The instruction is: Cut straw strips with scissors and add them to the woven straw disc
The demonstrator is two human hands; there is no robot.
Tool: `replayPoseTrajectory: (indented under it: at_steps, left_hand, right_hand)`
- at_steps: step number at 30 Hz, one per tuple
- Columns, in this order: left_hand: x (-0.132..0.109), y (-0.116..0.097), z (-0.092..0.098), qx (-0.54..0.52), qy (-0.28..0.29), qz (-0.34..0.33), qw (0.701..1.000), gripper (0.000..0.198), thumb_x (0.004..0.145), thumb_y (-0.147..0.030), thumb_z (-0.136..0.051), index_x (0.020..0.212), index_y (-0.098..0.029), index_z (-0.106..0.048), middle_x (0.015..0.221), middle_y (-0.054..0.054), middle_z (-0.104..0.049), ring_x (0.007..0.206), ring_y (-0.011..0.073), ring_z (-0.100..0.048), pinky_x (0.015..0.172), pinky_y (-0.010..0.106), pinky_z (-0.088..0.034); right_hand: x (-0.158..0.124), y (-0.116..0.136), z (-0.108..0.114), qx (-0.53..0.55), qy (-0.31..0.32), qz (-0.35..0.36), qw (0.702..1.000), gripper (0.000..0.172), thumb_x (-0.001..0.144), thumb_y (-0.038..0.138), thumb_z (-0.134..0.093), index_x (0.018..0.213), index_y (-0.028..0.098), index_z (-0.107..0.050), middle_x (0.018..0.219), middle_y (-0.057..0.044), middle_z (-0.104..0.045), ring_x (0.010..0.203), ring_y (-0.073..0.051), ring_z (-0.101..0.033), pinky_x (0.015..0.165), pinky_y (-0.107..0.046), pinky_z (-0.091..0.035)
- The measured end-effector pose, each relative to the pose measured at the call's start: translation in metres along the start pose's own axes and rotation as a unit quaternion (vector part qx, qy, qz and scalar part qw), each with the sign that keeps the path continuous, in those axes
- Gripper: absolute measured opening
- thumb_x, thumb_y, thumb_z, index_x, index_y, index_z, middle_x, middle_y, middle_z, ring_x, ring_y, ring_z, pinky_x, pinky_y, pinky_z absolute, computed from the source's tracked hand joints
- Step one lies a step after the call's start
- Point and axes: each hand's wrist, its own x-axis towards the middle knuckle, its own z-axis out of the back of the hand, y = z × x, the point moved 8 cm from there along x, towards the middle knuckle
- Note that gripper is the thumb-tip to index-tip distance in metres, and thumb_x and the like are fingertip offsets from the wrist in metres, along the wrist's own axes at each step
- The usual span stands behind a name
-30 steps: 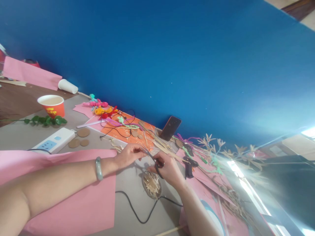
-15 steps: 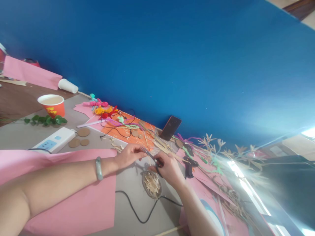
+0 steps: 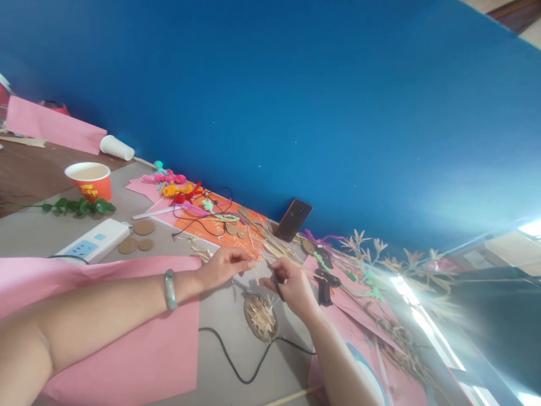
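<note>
My right hand (image 3: pixel 291 285) is wrapped round the handles of a pair of dark scissors (image 3: pixel 276 282), whose blades point up and left toward my other hand. A pale piece of straw (image 3: pixel 257 265) is pinched between the thumb and fingers of my left hand (image 3: pixel 224 268), close to the blades. That wrist wears a grey-green bangle (image 3: pixel 169 290). Just below both hands a small round dish (image 3: pixel 247 318) sits on the grey table, filled with cut straw bits (image 3: pixel 262 317).
Pink paper (image 3: pixel 127 349) lies under my left arm. A black cord (image 3: pixel 230 366) crosses the table. Around stand a power strip (image 3: pixel 95 239), a paper cup of liquid (image 3: pixel 91 183), a leaning phone (image 3: pixel 295 220), a glue gun (image 3: pixel 325 286) and dried stems. A blue wall (image 3: pixel 253 101) rises behind.
The scissor blades have swung more upright and drawn back slightly from my left fingers. The pale straw between the hands now shows more clearly. My left hand has barely moved.
</note>
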Motion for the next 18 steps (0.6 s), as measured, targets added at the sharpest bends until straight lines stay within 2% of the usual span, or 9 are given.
replayPoseTrajectory:
  at_steps: [4, 7, 10, 13, 18]
  left_hand:
    - [-0.001, -0.001, -0.002, -0.009, 0.005, -0.014, 1.000, 0.025, 0.076, -0.036, -0.064, 0.074, -0.012, -0.066, 0.063, 0.001, -0.058, 0.060, 0.0102, -0.051, 0.060, 0.023, -0.040]
    - [-0.003, -0.002, -0.007, 0.008, 0.028, -0.034, 0.999, 0.022, 0.077, -0.033, -0.064, 0.075, -0.012, -0.068, 0.069, 0.003, -0.062, 0.063, 0.0107, -0.053, 0.060, 0.022, -0.041]
    - [-0.004, -0.004, -0.012, 0.043, 0.051, -0.057, 0.996, 0.020, 0.077, -0.032, -0.064, 0.077, -0.012, -0.070, 0.073, 0.004, -0.065, 0.068, 0.0121, -0.056, 0.063, 0.022, -0.042]
    - [-0.006, -0.005, -0.015, 0.065, 0.068, -0.064, 0.994, 0.023, 0.077, -0.034, -0.064, 0.077, -0.012, -0.070, 0.073, 0.005, -0.066, 0.069, 0.0129, -0.057, 0.065, 0.023, -0.043]
    - [-0.006, 0.005, -0.020, 0.078, 0.082, -0.019, 0.993, 0.022, 0.072, -0.032, -0.068, 0.081, -0.012, -0.072, 0.078, 0.006, -0.069, 0.070, 0.0140, -0.059, 0.065, 0.023, -0.045]
  right_hand:
    - [0.000, 0.001, -0.009, 0.187, 0.058, -0.055, 0.979, 0.049, 0.052, 0.043, -0.083, 0.081, 0.020, -0.052, 0.058, 0.003, -0.061, 0.053, -0.013, -0.055, 0.054, -0.024, -0.042]
    - [-0.003, 0.004, -0.013, 0.254, 0.078, -0.072, 0.961, 0.052, 0.050, 0.039, -0.085, 0.086, 0.020, -0.052, 0.066, 0.001, -0.066, 0.059, -0.014, -0.061, 0.060, -0.027, -0.047]
    - [-0.007, 0.006, -0.018, 0.259, 0.090, -0.082, 0.958, 0.051, 0.050, 0.036, -0.085, 0.086, 0.021, -0.052, 0.071, -0.001, -0.068, 0.058, -0.014, -0.061, 0.060, -0.027, -0.047]
    - [-0.009, 0.008, -0.023, 0.234, 0.104, -0.082, 0.963, 0.046, 0.054, 0.034, -0.082, 0.087, 0.020, -0.052, 0.068, 0.001, -0.067, 0.056, -0.012, -0.059, 0.056, -0.025, -0.045]
    - [-0.010, 0.013, -0.020, 0.145, 0.132, -0.062, 0.979, 0.032, 0.060, 0.026, -0.073, 0.085, 0.018, -0.054, 0.061, 0.002, -0.064, 0.054, -0.011, -0.056, 0.057, -0.024, -0.044]
